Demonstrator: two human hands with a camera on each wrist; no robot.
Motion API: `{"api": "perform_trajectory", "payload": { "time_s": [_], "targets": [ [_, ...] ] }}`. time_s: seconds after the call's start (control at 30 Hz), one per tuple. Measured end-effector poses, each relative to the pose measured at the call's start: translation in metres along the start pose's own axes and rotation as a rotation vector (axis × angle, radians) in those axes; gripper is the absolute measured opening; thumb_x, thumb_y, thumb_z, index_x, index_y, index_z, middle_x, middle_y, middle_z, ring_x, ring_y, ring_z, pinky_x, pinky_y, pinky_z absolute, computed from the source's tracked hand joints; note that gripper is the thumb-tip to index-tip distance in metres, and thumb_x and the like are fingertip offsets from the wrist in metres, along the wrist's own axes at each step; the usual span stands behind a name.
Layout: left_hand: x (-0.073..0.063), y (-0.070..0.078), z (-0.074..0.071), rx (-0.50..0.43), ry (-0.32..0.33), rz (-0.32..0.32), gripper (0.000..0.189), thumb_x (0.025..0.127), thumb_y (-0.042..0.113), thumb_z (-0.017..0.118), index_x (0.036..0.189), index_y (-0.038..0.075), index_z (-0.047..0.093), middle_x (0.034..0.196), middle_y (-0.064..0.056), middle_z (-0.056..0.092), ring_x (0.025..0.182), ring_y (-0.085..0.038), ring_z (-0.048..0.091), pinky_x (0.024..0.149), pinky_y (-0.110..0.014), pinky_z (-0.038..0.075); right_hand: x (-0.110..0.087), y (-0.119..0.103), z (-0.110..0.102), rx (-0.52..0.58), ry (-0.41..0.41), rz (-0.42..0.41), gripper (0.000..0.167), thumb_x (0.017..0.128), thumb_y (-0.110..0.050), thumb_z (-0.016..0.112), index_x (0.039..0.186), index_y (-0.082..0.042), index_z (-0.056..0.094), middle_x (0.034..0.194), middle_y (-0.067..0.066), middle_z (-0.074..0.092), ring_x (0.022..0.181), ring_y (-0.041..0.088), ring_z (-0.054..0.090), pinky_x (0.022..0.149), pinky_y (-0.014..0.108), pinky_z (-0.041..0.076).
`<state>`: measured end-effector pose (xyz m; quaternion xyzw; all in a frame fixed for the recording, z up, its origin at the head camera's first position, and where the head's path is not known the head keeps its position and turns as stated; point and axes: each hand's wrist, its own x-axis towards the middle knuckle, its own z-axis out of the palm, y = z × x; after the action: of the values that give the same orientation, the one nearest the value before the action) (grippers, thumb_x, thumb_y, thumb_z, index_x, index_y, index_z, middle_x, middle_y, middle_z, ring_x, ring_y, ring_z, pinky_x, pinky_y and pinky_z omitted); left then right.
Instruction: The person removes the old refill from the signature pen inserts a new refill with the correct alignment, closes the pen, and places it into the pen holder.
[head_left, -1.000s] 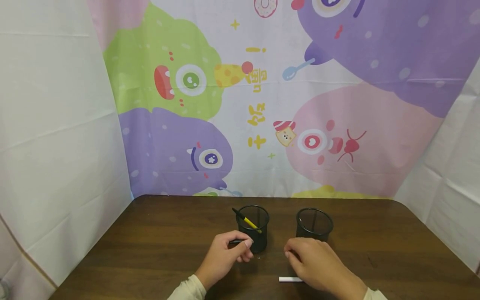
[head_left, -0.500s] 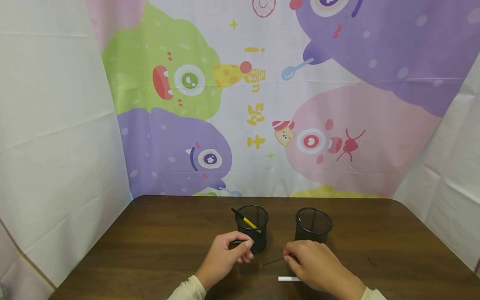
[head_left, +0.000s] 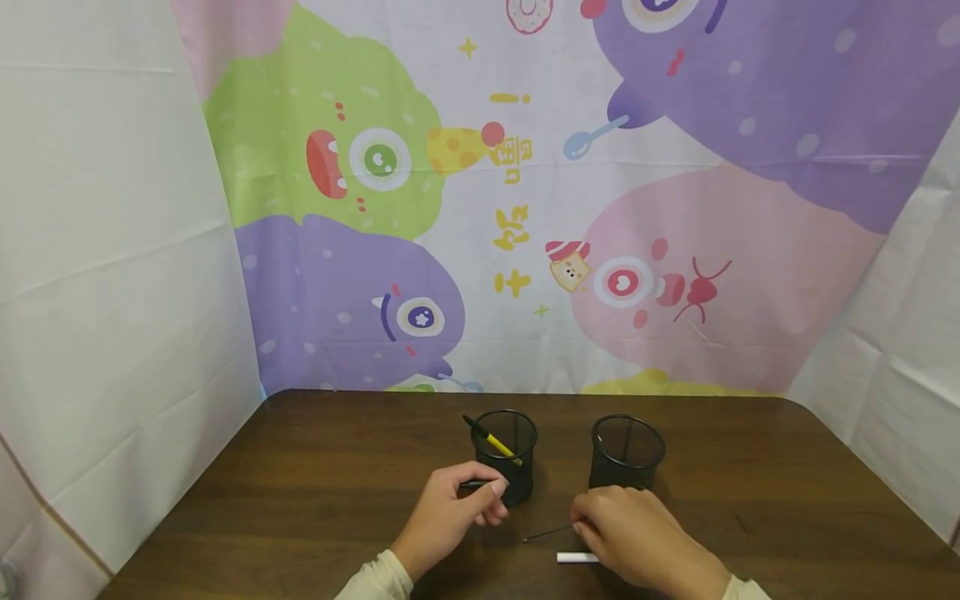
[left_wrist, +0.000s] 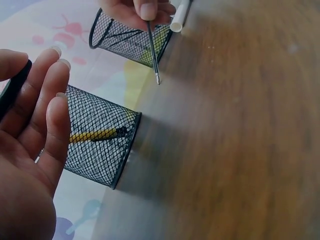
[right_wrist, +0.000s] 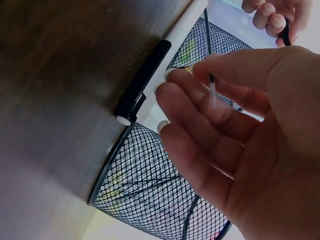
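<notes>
My right hand [head_left: 630, 532] pinches a thin pen refill [left_wrist: 153, 52] between thumb and forefinger. Its metal tip points left, towards my left hand, in the head view. My left hand [head_left: 450, 512] holds a slim black piece [left_wrist: 15, 90] like a pen barrel or cap, mostly hidden by the fingers. Below my right hand lies a white pen [head_left: 576, 557] with a black cap [right_wrist: 145, 80]. Just behind my left hand stands a black mesh pen cup [head_left: 517, 479] with a yellow and black pen [head_left: 498, 444] leaning in it.
A second black mesh cup [head_left: 618, 477] stands behind my right hand, partly covered by it. The brown wooden table [head_left: 315, 467] reaches back to a cartoon-printed cloth [head_left: 517, 350]. White cloth walls [head_left: 112, 250] close off both sides.
The refill has come into clear view at my right fingertips and has dropped slightly, with my right hand shifting a little towards me. My left hand stays in place.
</notes>
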<state>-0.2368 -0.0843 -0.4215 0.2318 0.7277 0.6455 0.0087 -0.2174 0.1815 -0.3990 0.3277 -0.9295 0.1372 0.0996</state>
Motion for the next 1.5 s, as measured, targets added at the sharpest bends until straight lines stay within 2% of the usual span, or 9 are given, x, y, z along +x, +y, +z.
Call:
{"api": "perform_trajectory", "payload": {
  "time_s": [0.23, 0.53, 0.87, 1.2, 1.5],
  "targets": [
    [0.0008, -0.001, 0.0018, -0.005, -0.02, 0.005, 0.029, 0.098, 0.02, 0.067, 0.107, -0.008, 0.068, 0.078, -0.013, 0.072, 0.071, -0.019, 0.071, 0.064, -0.034, 0.059, -0.0031, 0.0031, 0.0004, -0.038, -0.026, -0.03, 0.015, 0.087, -0.017, 0.076, 0.077, -0.024, 0.067, 0.069, -0.019, 0.056, 0.059, -0.002, 0.048, 0.047, 0.025, 0.041],
    [0.0013, -0.0006, 0.0024, 0.007, -0.017, 0.009, 0.028, 0.097, 0.018, 0.068, 0.106, -0.008, 0.068, 0.078, -0.014, 0.072, 0.07, -0.019, 0.072, 0.063, -0.032, 0.059, -0.0031, 0.005, 0.0018, -0.051, -0.005, -0.066, 0.02, 0.085, -0.017, 0.077, 0.073, -0.025, 0.064, 0.066, -0.02, 0.051, 0.057, -0.003, 0.044, 0.045, 0.026, 0.038],
    [0.0011, -0.0018, 0.0028, 0.015, -0.023, 0.018, 0.028, 0.098, 0.019, 0.067, 0.107, -0.008, 0.068, 0.078, -0.012, 0.072, 0.07, -0.02, 0.072, 0.064, -0.035, 0.059, -0.0037, 0.006, 0.0023, -0.044, -0.034, -0.045, 0.013, 0.086, -0.018, 0.077, 0.079, -0.024, 0.068, 0.073, -0.017, 0.059, 0.061, 0.0, 0.052, 0.047, 0.027, 0.043],
    [0.0006, -0.0009, 0.0031, 0.011, -0.022, 0.012, 0.029, 0.098, 0.019, 0.067, 0.107, -0.008, 0.067, 0.078, -0.013, 0.072, 0.07, -0.02, 0.072, 0.065, -0.037, 0.059, -0.0047, 0.0066, 0.0039, -0.099, -0.01, -0.048, 0.01, 0.085, -0.023, 0.078, 0.082, -0.025, 0.069, 0.078, -0.016, 0.062, 0.066, 0.005, 0.058, 0.05, 0.03, 0.046],
    [0.0009, -0.0012, 0.0034, -0.001, -0.02, 0.012, 0.029, 0.098, 0.019, 0.067, 0.107, -0.009, 0.067, 0.078, -0.014, 0.072, 0.07, -0.02, 0.072, 0.065, -0.038, 0.06, -0.0003, 0.0024, 0.0038, -0.051, 0.076, -0.038, 0.02, 0.089, -0.02, 0.072, 0.074, -0.03, 0.061, 0.07, -0.023, 0.051, 0.059, -0.004, 0.045, 0.047, 0.023, 0.039]
  ]
}}
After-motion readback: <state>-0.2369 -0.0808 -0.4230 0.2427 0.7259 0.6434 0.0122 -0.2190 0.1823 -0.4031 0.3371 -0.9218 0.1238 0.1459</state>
